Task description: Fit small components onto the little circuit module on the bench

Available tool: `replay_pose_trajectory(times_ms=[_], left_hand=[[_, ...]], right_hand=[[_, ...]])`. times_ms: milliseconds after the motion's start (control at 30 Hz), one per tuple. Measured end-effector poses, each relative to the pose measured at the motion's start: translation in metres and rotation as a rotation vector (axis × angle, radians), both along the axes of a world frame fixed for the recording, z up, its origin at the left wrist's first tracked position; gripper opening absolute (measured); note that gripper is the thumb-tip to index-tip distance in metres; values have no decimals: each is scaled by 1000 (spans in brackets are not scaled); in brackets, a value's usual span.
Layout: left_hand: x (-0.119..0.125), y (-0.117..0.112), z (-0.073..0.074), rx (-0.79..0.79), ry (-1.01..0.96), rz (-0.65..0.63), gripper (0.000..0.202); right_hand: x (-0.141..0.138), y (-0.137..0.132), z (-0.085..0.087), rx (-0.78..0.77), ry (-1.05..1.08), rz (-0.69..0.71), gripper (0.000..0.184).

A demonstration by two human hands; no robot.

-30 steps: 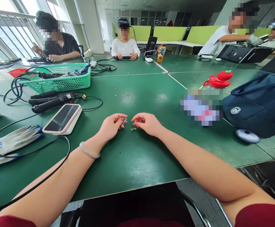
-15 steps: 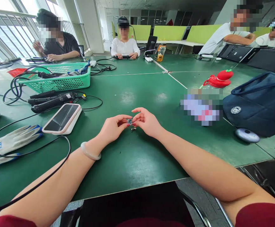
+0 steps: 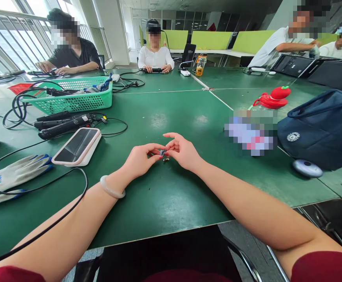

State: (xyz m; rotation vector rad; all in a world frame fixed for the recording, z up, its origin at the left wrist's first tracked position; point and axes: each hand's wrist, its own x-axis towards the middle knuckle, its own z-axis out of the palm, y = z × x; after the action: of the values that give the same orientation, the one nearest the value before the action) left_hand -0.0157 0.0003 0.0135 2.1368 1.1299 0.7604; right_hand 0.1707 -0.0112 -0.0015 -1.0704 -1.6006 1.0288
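With our left hand (image 3: 139, 158) we are pinching a tiny dark piece (image 3: 162, 152), its grip nearly closed; our right hand (image 3: 184, 151) is touching it at 3 o'clock, though whether it is gripping we cannot tell. Squeezing crookedly, we could be popping it loose. At 5 o'clock, a shiny bit (image 3: 166, 159) is lying on the counter (image 3: 182, 203); we could be bumping it away.

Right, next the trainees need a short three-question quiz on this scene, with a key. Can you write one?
1. Which forearm wears the pale bangle?
2. True or false: the phone lies outside the green basket.
3. What is pinched at the fingertips of the person's left hand? A, a glove; B, a small part; C, a bottle.

Key: 1, the left; 2, true; 3, B.
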Motion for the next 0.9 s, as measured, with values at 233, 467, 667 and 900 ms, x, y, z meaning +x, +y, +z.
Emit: replay_pose_trajectory(times_ms=[233, 467, 667, 900], left_hand=[[0, 1, -2, -55, -91, -53, 35], [2, -3, 1, -25, -34, -60, 41], [1, 0, -2, -2, 15, -20, 42], [-4, 10, -5, -67, -17, 81, 30]], right_hand=[[1, -3, 3, 17, -75, 15, 51], [-3, -9, 8, 100, -203, -14, 51], [-1, -5, 9, 133, -353, -33, 42], [12, 5, 2, 184, -742, -4, 14]])
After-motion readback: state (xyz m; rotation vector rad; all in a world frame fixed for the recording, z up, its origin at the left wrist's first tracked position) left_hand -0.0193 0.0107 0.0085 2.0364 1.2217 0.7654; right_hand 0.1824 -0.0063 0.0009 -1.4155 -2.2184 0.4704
